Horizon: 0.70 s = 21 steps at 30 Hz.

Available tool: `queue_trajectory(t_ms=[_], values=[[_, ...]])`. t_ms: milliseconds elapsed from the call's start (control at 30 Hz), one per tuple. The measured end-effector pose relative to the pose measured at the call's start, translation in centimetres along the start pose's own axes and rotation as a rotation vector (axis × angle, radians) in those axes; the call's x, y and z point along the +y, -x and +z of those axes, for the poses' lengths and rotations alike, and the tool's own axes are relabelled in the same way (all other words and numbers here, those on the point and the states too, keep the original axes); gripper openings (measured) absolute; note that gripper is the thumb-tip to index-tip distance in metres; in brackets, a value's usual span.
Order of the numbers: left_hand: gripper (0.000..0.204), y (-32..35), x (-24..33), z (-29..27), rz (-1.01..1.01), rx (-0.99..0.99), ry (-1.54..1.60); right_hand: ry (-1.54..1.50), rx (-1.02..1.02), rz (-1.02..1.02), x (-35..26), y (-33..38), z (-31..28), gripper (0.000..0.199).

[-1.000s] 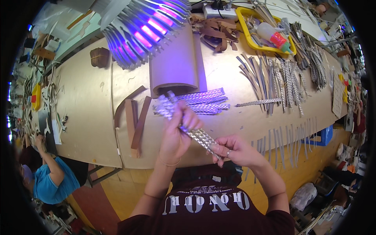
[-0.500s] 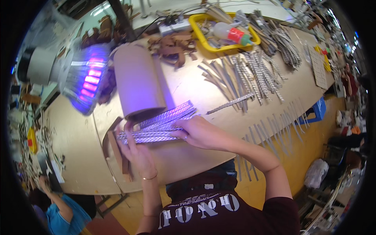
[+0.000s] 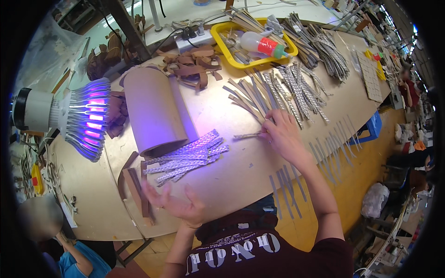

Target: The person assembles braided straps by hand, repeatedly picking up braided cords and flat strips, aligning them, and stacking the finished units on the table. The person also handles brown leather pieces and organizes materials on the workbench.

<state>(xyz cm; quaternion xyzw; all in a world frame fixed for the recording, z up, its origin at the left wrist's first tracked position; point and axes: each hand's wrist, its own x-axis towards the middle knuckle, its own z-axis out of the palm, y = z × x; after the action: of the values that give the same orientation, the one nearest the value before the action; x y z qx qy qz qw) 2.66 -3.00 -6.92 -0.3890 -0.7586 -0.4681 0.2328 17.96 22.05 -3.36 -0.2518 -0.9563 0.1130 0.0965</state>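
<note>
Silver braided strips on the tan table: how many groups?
3: a pile near the brown cylindrical roll, a cluster beyond the right hand, a bundle right of the yellow plastic tray. More may be hidden.

Yellow floor [image 3: 356, 175] beside a long brown-topped worktable [image 3: 245, 178], a finned lamp [image 3: 85, 121] with violet light at its left.

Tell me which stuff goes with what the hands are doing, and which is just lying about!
Probably part of the job:
- single braided strip, touched by the right hand
- pile of braided strips, near the open left hand

Probably just lying about:
- yellow tray
- bottle in it
- brown scraps
- white power strip
</note>
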Motion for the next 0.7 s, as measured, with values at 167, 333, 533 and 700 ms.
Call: queue_trajectory(t_ms=[167,333,533,700], values=[[0.044,-1.4,2.9,0.7,-0.450,-0.313,0.722,-0.562,-0.224,0.006,-3.8,0.4,-3.2,0.020],[0.034,-3.3,2.4,0.1,-0.935,-0.402,1.231,-1.072,-0.531,0.093,-8.2,-0.9,-2.3,0.021],[0.037,-4.7,-0.5,-1.1,-1.084,0.004,1.141,-1.121,-0.838,0.164,-8.5,-0.6,-0.4,0.026],[0.033,-4.7,-1.6,-1.3,-1.054,0.027,1.219,-1.153,-0.746,0.219,-9.3,-0.8,0.7,0.028]])
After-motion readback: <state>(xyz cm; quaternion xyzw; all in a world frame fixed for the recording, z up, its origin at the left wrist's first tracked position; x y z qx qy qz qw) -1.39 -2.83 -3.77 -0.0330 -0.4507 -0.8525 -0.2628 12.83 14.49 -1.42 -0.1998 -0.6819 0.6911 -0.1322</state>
